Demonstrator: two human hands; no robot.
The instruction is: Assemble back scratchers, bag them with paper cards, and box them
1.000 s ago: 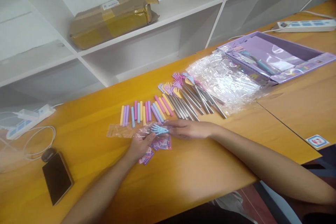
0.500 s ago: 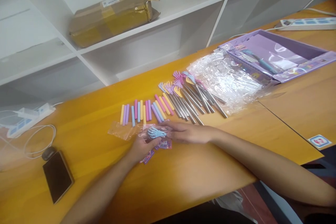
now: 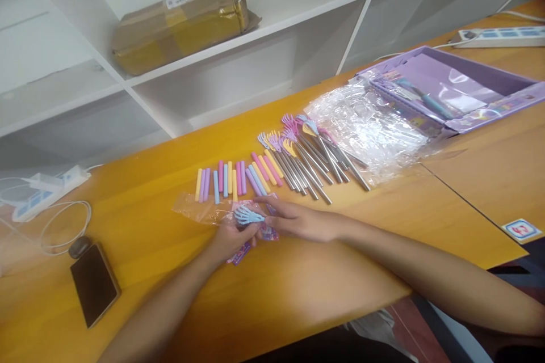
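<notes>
A light blue hand-shaped back scratcher head (image 3: 249,215) is held between my two hands, its curved fingers toward the left. My left hand (image 3: 232,239) is closed round its lower side, thumb on top. My right hand (image 3: 298,220) pinches its narrow end. Beneath them lie a clear plastic bag (image 3: 198,210) and small printed purple-pink packets (image 3: 240,255), partly covered by my hands. Behind, several pastel handle tubes (image 3: 230,177) lie in a row. To their right are several back scratchers (image 3: 298,161) with metal rods and coloured hand-shaped heads.
A heap of clear plastic bags (image 3: 366,125) lies against an open purple box (image 3: 481,76) at the right. A phone (image 3: 94,286), a mouse (image 3: 79,247) and a power strip (image 3: 51,193) are on the left. A taped carton (image 3: 183,25) rests on the white shelf behind the table.
The blue back scratcher head has shifted slightly left with my left hand. My right hand has also moved a little left and down, keeping at its narrow end.
</notes>
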